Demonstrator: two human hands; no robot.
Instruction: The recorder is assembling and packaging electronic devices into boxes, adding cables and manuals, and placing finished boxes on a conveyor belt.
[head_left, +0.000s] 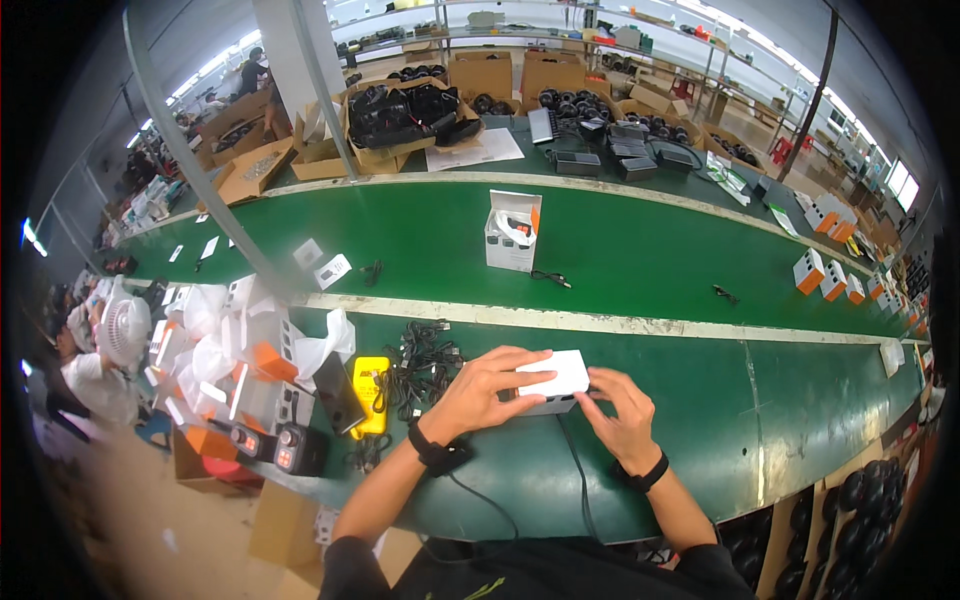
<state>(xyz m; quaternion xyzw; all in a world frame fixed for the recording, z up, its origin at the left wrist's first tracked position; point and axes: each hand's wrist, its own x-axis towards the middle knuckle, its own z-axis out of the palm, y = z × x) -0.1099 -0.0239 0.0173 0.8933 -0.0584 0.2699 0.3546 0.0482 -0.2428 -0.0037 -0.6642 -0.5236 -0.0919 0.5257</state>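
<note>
A small white cardboard box [568, 372] is between my two hands above the near green bench, its white top facing up and dark pictures on its front side. My left hand [485, 392] grips the box from the left, with fingers lying along its top and the thumb low on the front. At the right end, my right hand [622, 418] has its thumb and fingers closed on the box's edge and corner. Whatever is inside the box is hidden. Both wrists wear black bands, and a dark cord [578, 470] runs down below the box.
Left of my hands lie a tangle of black cables [420, 365], a yellow device [370, 395] and a heap of white-and-orange boxes [265, 345]. An opened box [512, 235] stands on the green belt [420, 235] ahead. More boxes [810, 272] line the belt's right.
</note>
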